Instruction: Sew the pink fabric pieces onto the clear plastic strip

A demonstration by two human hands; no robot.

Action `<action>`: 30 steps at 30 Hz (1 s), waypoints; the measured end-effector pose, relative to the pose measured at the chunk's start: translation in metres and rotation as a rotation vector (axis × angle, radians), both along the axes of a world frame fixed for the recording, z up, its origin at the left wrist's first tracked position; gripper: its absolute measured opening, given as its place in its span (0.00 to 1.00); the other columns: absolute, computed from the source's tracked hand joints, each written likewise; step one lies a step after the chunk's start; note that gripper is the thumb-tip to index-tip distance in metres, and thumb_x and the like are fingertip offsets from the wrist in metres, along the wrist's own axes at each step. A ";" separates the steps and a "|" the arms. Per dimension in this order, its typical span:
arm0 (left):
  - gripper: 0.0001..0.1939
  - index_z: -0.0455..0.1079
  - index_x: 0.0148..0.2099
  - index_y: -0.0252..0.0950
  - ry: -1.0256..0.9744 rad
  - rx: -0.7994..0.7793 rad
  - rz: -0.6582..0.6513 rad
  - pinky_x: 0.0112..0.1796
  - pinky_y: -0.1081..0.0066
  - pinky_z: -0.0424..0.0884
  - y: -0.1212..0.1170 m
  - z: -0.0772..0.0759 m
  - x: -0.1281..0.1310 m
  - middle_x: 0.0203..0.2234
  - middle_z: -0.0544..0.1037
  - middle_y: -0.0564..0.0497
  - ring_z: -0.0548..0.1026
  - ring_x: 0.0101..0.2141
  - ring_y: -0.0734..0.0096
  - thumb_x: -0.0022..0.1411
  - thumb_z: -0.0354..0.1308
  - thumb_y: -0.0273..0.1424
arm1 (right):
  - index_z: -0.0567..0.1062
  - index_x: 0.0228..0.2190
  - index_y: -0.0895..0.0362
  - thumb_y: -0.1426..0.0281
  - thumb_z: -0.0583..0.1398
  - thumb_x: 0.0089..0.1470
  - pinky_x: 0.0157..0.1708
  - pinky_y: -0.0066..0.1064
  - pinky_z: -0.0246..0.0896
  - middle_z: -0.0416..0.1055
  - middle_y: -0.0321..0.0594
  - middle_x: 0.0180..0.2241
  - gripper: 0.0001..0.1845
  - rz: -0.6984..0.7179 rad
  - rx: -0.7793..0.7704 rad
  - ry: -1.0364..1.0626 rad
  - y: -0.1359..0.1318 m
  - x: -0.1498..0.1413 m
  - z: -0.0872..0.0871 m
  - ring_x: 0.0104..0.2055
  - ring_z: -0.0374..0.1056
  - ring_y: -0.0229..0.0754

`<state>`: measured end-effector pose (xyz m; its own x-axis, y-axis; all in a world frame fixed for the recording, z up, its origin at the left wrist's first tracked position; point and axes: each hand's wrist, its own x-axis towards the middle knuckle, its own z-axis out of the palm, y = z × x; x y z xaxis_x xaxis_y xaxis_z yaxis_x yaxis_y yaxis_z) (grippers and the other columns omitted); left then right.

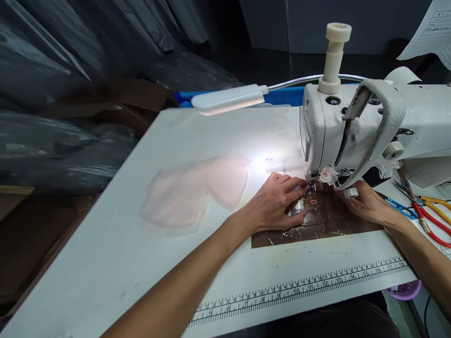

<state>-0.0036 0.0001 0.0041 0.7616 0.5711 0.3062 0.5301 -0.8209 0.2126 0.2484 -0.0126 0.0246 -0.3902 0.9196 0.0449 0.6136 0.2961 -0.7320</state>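
Note:
A white sewing machine [355,126] stands at the right, its presser foot [313,187] low over a brown plate [331,220]. My left hand [278,204] lies at the left of the foot, fingers stretched towards it and thumb apart on the plate. Its fingertips touch down beside the needle area, where a bit of pale material shows. My right hand [364,204] is at the right of the foot; the machine's looped guard and a knob hide its fingers. A sheer pale pink fabric piece [197,188] lies flat on the white table [116,263], left of my left hand.
A lamp [230,98] lights the table from above. Red-handled scissors [430,220], yellow-handled scissors and blue snips [401,206] lie at the right. A ruler strip [299,291] runs along the front edge. Plastic-wrapped goods [52,136] stand at the left.

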 end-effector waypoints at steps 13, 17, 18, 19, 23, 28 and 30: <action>0.22 0.65 0.56 0.33 -0.030 -0.026 0.161 0.56 0.48 0.58 -0.002 -0.001 0.001 0.47 0.74 0.39 0.70 0.51 0.53 0.69 0.48 0.42 | 0.66 0.26 0.56 0.57 0.51 0.58 0.23 0.27 0.49 0.58 0.32 0.20 0.17 -0.018 -0.056 0.034 -0.006 0.001 0.000 0.23 0.52 0.36; 0.21 0.66 0.54 0.35 0.015 -0.099 0.220 0.55 0.47 0.59 -0.005 -0.003 0.002 0.47 0.73 0.40 0.68 0.52 0.52 0.71 0.45 0.44 | 0.67 0.28 0.56 0.60 0.51 0.57 0.24 0.28 0.52 0.63 0.34 0.21 0.14 -0.016 0.018 -0.001 -0.008 -0.002 -0.002 0.24 0.57 0.38; 0.21 0.66 0.54 0.35 0.014 -0.098 0.220 0.54 0.48 0.61 -0.004 -0.003 0.002 0.47 0.73 0.40 0.68 0.52 0.52 0.71 0.46 0.44 | 0.67 0.29 0.56 0.60 0.51 0.56 0.25 0.29 0.54 0.65 0.36 0.22 0.13 -0.023 0.030 -0.005 -0.009 -0.003 -0.001 0.24 0.59 0.39; 0.20 0.67 0.54 0.35 0.005 -0.085 0.225 0.54 0.48 0.61 -0.002 -0.004 0.002 0.47 0.73 0.40 0.69 0.51 0.52 0.71 0.46 0.43 | 0.68 0.30 0.56 0.61 0.51 0.56 0.26 0.29 0.55 0.67 0.37 0.24 0.12 -0.032 0.041 -0.007 -0.010 -0.004 -0.001 0.25 0.61 0.40; 0.14 0.69 0.50 0.36 0.011 -0.008 0.317 0.52 0.50 0.63 0.025 0.005 0.003 0.45 0.73 0.40 0.70 0.50 0.51 0.69 0.48 0.37 | 0.65 0.27 0.54 0.61 0.51 0.55 0.28 0.31 0.58 0.69 0.40 0.26 0.11 -0.066 0.080 -0.021 -0.011 -0.007 -0.004 0.28 0.64 0.43; 0.17 0.72 0.42 0.34 0.086 -0.118 0.460 0.45 0.59 0.68 0.090 0.025 0.003 0.39 0.75 0.41 0.74 0.41 0.57 0.70 0.44 0.36 | 0.64 0.25 0.54 0.61 0.51 0.54 0.26 0.32 0.57 0.68 0.39 0.24 0.11 -0.080 0.109 -0.012 -0.008 -0.008 -0.009 0.27 0.64 0.43; 0.19 0.73 0.40 0.34 0.080 -0.143 0.490 0.44 0.62 0.69 0.110 0.026 0.002 0.38 0.76 0.42 0.74 0.39 0.60 0.71 0.41 0.35 | 0.63 0.24 0.53 0.60 0.51 0.54 0.24 0.31 0.56 0.66 0.38 0.22 0.12 -0.098 0.111 -0.004 -0.006 -0.007 -0.011 0.24 0.62 0.42</action>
